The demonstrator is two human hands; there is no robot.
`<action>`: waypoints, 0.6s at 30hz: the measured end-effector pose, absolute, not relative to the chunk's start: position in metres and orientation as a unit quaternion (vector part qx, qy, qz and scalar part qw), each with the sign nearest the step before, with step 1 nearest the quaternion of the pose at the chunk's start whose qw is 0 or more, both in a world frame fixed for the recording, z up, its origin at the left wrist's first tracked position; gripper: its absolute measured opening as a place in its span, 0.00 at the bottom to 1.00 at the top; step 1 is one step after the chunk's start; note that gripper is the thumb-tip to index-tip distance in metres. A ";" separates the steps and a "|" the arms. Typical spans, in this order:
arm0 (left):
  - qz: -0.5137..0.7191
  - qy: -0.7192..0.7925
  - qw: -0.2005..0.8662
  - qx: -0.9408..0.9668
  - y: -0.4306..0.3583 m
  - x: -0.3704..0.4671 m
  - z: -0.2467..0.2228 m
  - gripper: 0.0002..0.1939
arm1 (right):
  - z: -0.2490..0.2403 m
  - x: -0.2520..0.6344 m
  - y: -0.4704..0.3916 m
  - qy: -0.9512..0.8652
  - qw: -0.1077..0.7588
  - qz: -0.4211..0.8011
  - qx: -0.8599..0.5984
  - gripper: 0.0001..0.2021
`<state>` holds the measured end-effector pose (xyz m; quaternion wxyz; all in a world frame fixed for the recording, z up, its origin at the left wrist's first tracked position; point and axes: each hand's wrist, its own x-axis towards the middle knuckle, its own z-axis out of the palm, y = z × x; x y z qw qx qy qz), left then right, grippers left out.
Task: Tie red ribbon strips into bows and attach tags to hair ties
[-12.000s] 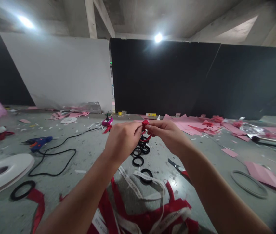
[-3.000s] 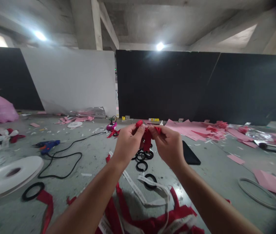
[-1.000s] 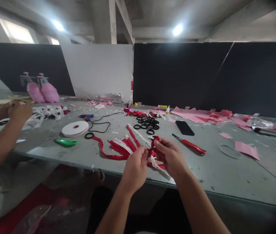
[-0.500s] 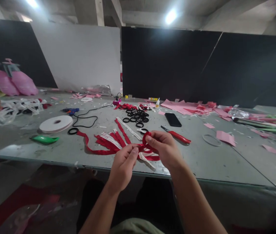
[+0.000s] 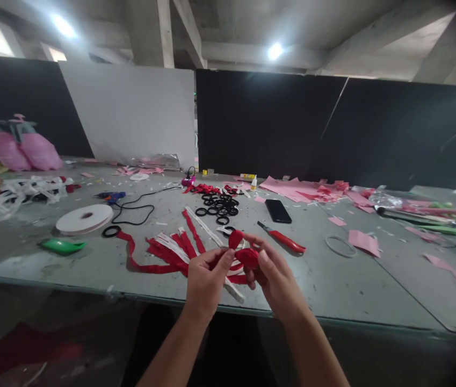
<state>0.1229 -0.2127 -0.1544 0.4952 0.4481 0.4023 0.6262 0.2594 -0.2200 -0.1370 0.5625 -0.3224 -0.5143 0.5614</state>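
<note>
One red ribbon bow (image 5: 247,258) held up over near edge of counter (image 5: 340,285). Left hand (image 5: 205,282) pinching its middle, fingers tight; right hand (image 5: 278,277) got thumb and fingers round fuller loop. Red and white strips (image 5: 171,250) bunched just beyond, black rings (image 5: 220,204) piled further back, red-handled knife (image 5: 286,241) off right, phone (image 5: 278,211) near it.

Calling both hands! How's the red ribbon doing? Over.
Left hand pinching red ribbon, two loops showing. Right hand holding one loop. Loose strips nearby; red-handled tool touching neither hand.
</note>
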 end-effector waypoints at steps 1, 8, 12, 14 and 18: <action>0.633 0.393 0.516 0.422 -0.211 0.129 -0.157 0.15 | -0.142 0.263 -0.221 -0.524 0.560 0.556 -0.320 0.21; 0.624 0.344 0.631 0.305 -0.226 0.161 -0.162 0.16 | -0.167 0.266 -0.225 -0.537 0.596 0.475 -0.361 0.13; 0.651 0.354 0.622 0.254 -0.244 0.164 -0.156 0.16 | -0.162 0.251 -0.231 -0.484 0.641 0.462 -0.375 0.13; 0.660 0.355 0.616 0.243 -0.251 0.160 -0.153 0.16 | -0.158 0.243 -0.235 -0.476 0.647 0.456 -0.383 0.14; 0.652 0.365 0.571 0.341 -0.256 0.141 -0.151 0.12 | -0.150 0.235 -0.238 -0.515 0.630 0.441 -0.377 0.15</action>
